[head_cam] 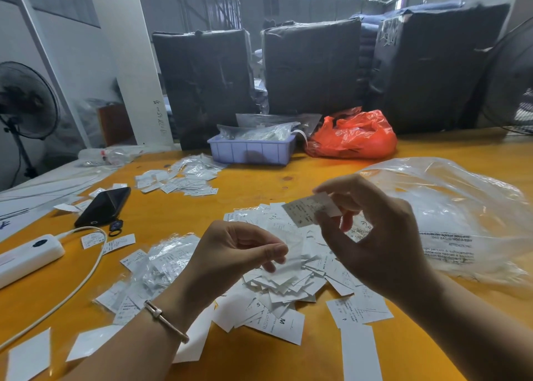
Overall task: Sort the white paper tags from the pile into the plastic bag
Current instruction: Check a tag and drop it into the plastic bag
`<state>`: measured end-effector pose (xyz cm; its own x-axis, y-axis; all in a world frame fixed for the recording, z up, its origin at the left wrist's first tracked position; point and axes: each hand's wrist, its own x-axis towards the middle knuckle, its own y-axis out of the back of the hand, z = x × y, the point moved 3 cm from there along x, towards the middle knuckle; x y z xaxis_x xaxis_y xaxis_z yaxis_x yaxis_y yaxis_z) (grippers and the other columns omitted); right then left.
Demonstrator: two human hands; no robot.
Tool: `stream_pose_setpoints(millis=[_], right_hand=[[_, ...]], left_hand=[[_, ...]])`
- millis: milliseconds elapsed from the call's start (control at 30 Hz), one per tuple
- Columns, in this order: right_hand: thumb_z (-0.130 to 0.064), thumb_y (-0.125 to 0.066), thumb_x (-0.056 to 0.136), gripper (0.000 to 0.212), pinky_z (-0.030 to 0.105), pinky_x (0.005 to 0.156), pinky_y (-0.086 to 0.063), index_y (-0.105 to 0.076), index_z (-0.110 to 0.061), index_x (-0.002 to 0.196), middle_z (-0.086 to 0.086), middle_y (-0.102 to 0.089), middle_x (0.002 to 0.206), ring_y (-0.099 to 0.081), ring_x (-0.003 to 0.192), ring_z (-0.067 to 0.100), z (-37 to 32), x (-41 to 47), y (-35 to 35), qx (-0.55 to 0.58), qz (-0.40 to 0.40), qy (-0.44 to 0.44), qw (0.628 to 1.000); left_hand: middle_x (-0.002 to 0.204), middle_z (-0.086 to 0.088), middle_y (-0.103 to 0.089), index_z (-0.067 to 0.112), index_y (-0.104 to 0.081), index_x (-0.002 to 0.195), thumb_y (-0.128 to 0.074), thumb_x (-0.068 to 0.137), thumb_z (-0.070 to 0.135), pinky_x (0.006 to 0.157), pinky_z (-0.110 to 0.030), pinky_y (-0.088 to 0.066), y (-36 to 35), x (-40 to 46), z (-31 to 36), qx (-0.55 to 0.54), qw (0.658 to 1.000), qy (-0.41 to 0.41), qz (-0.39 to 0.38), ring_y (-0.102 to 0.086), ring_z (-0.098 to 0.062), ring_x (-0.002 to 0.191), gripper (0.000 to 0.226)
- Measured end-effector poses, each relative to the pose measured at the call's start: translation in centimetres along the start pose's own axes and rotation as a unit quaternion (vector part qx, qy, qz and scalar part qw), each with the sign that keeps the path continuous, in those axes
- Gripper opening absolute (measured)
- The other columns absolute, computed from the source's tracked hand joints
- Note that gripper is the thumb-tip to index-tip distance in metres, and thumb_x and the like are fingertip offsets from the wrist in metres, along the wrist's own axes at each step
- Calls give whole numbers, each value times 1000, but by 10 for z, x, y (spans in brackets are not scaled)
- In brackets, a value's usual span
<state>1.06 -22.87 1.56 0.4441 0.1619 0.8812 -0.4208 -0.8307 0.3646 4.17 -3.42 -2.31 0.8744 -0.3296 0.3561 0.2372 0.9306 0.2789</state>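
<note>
A pile of white paper tags (pixel 291 282) lies on the yellow table in front of me. My right hand (pixel 375 230) pinches one white tag (pixel 310 209) between thumb and fingers, lifted above the pile. My left hand (pixel 230 250) pinches a small clear plastic sleeve (pixel 288 253) just over the pile. A large clear plastic bag (pixel 450 207) with printed warning text lies crumpled to the right of my right hand. More tags in small clear sleeves (pixel 161 262) sit left of my left hand.
A second heap of tags (pixel 181 178) lies further back. A black phone (pixel 103 206), a white power bank (pixel 26 258) with cable sit at left. A lilac tray (pixel 251 151) and an orange bag (pixel 352 135) stand behind, before black-wrapped bales (pixel 311 66).
</note>
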Motion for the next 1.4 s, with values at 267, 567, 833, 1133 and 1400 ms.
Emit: stream_pose_setpoints(millis=[267,567,833,1133,1400], right_hand=[[-8,-67,77,16,29,49,-48,-66,-11,93,-4,-66,65,-51,51,6,-2,-4,-8,-15,-27,-5,1000],[-8,-66,76,14,28,48,-50,-66,-9,90,-5,-68,69,-50,51,1,0,-4,-10,-12,-49,-8,999],[-5,-68,77,14,24,50,-48,-64,-6,90,-2,-70,72,-57,55,10,-4,-3,-6,35,-11,-10,999],[-9,-65,77,11,28,48,-49,-66,-10,88,-5,-68,69,-49,51,3,0,-5,-10,-16,-50,-3,999],[-12,-66,76,11,29,47,-51,-66,-12,87,-10,-65,67,-50,51,1,0,-6,-13,-21,-112,4,993]], left_hand=[[75,-9,-76,10,-80,81,-78,74,23,58,-20,-53,0,0,0,0,1000,0,2,-70,-21,62,15],[74,-8,-76,11,-80,80,-78,75,24,57,-18,-52,1,0,0,4,1000,-2,3,-70,-20,61,13],[74,-8,-76,12,-80,79,-78,76,22,57,-18,-51,1,0,0,11,1000,-5,3,-70,-19,60,10],[75,-6,-76,14,-80,79,-78,76,24,58,-19,-52,1,0,1,16,1000,-4,2,-70,-20,62,11],[75,-7,-76,14,-80,79,-78,74,25,59,-21,-53,0,-1,1,17,1000,-2,3,-70,-20,63,12]])
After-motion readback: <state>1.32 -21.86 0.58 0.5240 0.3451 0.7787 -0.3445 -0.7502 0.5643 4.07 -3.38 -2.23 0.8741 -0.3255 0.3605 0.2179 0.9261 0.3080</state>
